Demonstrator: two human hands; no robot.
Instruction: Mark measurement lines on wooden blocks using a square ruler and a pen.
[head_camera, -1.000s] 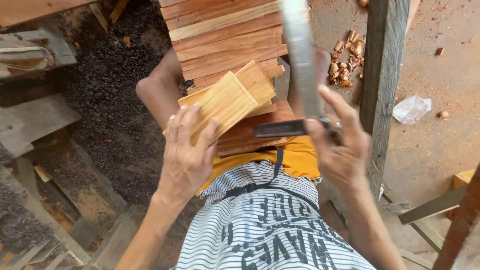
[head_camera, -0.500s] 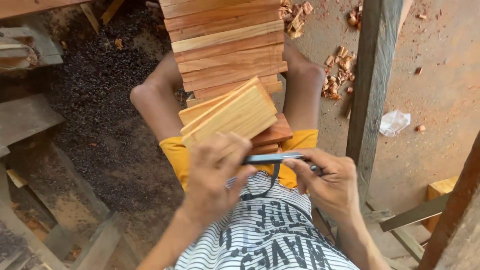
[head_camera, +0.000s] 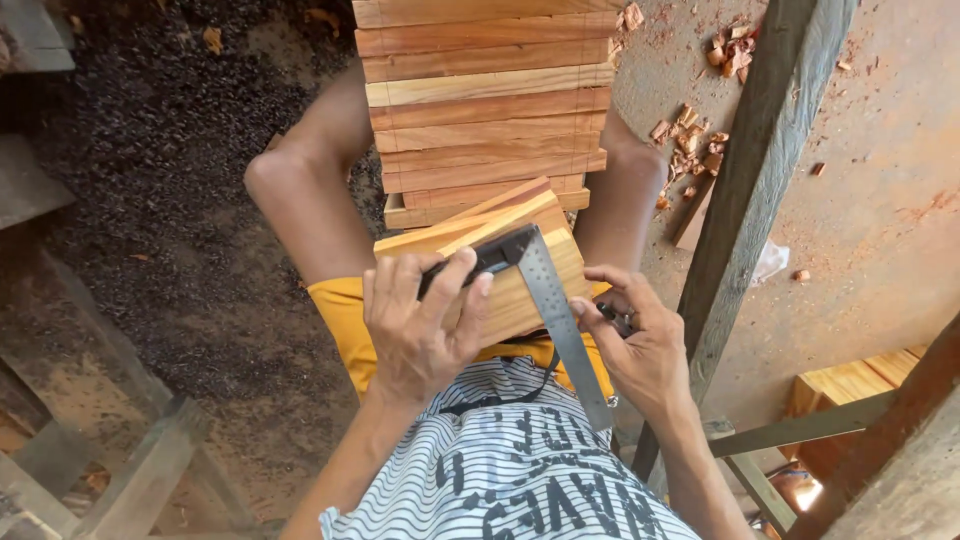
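Left hand (head_camera: 420, 325) presses try square (head_camera: 540, 300) onto wood slat (head_camera: 500, 262) — right hand (head_camera: 640, 345) beside blade.

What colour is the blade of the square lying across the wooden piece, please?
The blade is plain silver-grey metal, shown in the head view.

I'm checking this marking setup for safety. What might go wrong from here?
1. The wood piece rests on the person's lap, not a bench; it may shift under the square, skewing the line.
2. The left hand presses only the square's dark stock; the steel blade could pivot.
3. The right hand sits close against the blade's edge, so a slip may nick the fingers.
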